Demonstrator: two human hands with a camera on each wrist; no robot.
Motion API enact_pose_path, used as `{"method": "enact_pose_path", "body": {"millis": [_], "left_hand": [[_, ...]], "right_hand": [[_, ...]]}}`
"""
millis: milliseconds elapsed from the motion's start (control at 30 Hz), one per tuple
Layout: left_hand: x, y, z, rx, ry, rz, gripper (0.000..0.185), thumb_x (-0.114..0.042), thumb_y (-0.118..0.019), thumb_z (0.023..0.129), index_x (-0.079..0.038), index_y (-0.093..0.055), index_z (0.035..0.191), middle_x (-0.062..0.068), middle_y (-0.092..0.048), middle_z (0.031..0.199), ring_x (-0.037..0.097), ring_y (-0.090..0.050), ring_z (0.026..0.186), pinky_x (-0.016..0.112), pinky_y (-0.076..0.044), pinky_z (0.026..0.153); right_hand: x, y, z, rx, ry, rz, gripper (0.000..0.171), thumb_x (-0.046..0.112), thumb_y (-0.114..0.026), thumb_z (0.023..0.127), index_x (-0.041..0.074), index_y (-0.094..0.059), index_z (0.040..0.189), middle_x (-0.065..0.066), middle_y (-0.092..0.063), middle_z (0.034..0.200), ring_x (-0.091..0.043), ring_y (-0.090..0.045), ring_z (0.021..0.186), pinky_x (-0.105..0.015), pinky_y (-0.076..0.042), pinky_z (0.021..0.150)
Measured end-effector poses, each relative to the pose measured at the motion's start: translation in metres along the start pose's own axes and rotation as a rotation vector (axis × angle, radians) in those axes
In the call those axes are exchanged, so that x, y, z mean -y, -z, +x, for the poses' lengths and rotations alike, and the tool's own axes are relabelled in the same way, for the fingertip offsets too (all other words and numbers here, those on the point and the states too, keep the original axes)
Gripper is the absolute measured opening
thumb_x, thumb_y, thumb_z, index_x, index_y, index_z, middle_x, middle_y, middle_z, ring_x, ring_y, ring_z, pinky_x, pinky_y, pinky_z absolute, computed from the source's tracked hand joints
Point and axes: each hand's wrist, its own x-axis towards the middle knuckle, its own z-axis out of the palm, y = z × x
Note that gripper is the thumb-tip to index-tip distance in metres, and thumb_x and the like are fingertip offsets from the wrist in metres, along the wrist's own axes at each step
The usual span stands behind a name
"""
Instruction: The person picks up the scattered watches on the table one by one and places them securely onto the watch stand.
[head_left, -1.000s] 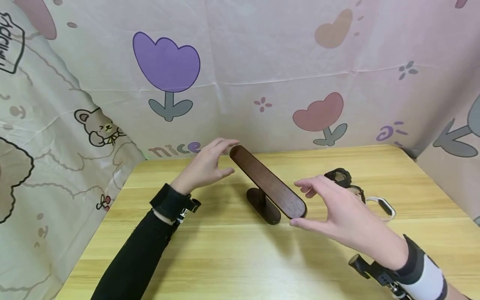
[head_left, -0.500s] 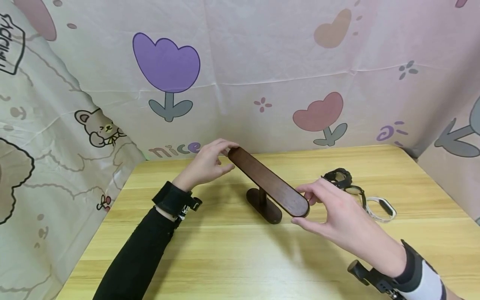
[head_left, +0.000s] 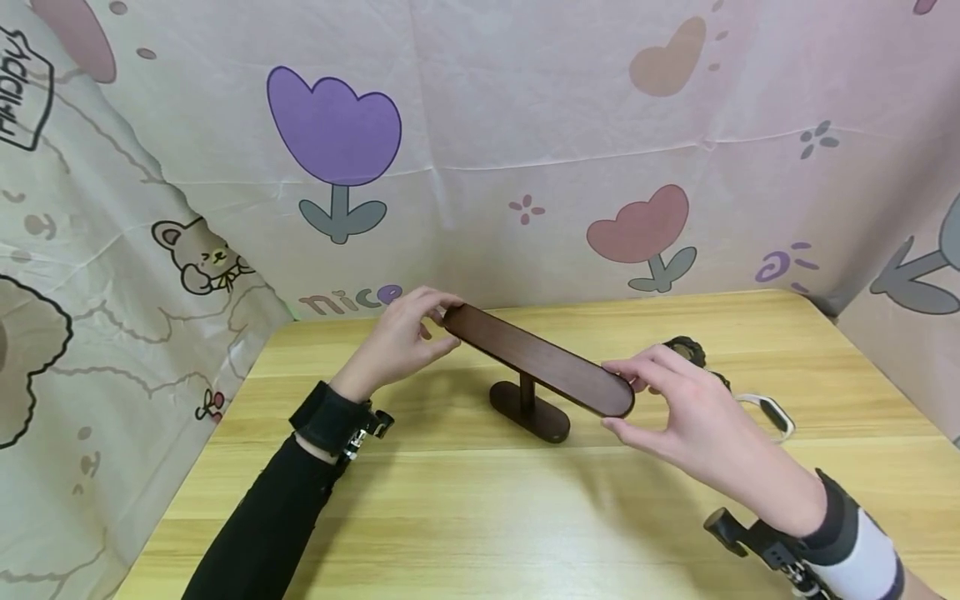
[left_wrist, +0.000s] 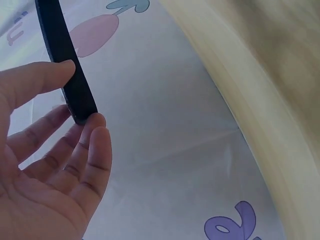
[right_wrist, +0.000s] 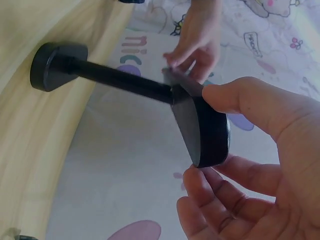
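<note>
A dark brown wooden T-bar display stand (head_left: 543,358) stands on the table, its long rounded bar held up by a short post over an oval base (head_left: 528,410). My left hand (head_left: 401,340) pinches the bar's far left end; in the left wrist view the thumb lies on one edge of the bar (left_wrist: 60,45) and the fingertips on the other. At the near right end, my right hand (head_left: 693,408) pinches the bar between thumb and fingers. From the right wrist view, the post (right_wrist: 125,82) and the underside of the bar show.
Behind my right hand lie a black watch (head_left: 686,350) and a white wristband (head_left: 772,415), with a dark strap mostly hidden between them. The light wood table (head_left: 450,517) ends at a printed cloth (head_left: 480,100) at the back and left.
The stand has turned: the bar's left end has come left and nearer, its right end right and farther, both hands moving with it. The fingers have closed onto the ends.
</note>
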Motion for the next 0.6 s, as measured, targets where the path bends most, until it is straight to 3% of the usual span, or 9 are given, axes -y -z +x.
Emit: {"method": "enact_pose_path", "body": {"millis": [67, 267, 400, 600], "left_hand": [[-0.001, 0.001, -0.006, -0.016, -0.004, 0.000, 0.047, -0.009, -0.085, 0.089, -0.005, -0.071, 0.134, 0.011, -0.072, 0.124, 0.025, -0.068, 0.102, 0.039, -0.061, 0.078], [-0.004, 0.003, -0.022, -0.050, -0.017, 0.025, 0.047, -0.010, -0.088, 0.087, -0.005, -0.072, 0.131, 0.011, -0.073, 0.121, 0.023, -0.070, 0.098, 0.036, -0.062, 0.076], [-0.009, 0.005, -0.032, -0.064, -0.010, 0.027, 0.047, -0.012, -0.090, 0.086, -0.005, -0.073, 0.128, 0.011, -0.073, 0.118, 0.023, -0.070, 0.096, 0.034, -0.062, 0.075], [-0.017, 0.006, -0.044, -0.079, 0.017, 0.005, 0.046, -0.013, -0.093, 0.083, -0.005, -0.074, 0.124, 0.009, -0.072, 0.114, 0.023, -0.070, 0.093, 0.032, -0.063, 0.075]], "right_hand": [[-0.003, 0.000, 0.001, 0.002, -0.009, -0.006, 0.058, 0.015, -0.099, 0.066, 0.016, -0.079, 0.120, 0.010, -0.067, 0.102, -0.011, -0.066, 0.087, -0.021, -0.053, 0.067], [-0.014, 0.002, 0.005, 0.013, -0.006, 0.001, 0.058, 0.013, -0.098, 0.068, 0.012, -0.078, 0.123, 0.006, -0.071, 0.107, -0.012, -0.065, 0.089, -0.010, -0.049, 0.078], [-0.020, 0.002, 0.008, 0.032, -0.017, 0.012, 0.058, 0.011, -0.098, 0.070, 0.012, -0.078, 0.124, 0.005, -0.073, 0.109, -0.009, -0.064, 0.090, -0.010, -0.049, 0.082], [-0.027, 0.003, 0.014, 0.060, -0.043, 0.008, 0.057, 0.010, -0.098, 0.071, 0.009, -0.077, 0.124, -0.002, -0.078, 0.111, -0.017, -0.072, 0.090, -0.024, -0.060, 0.079]]}}
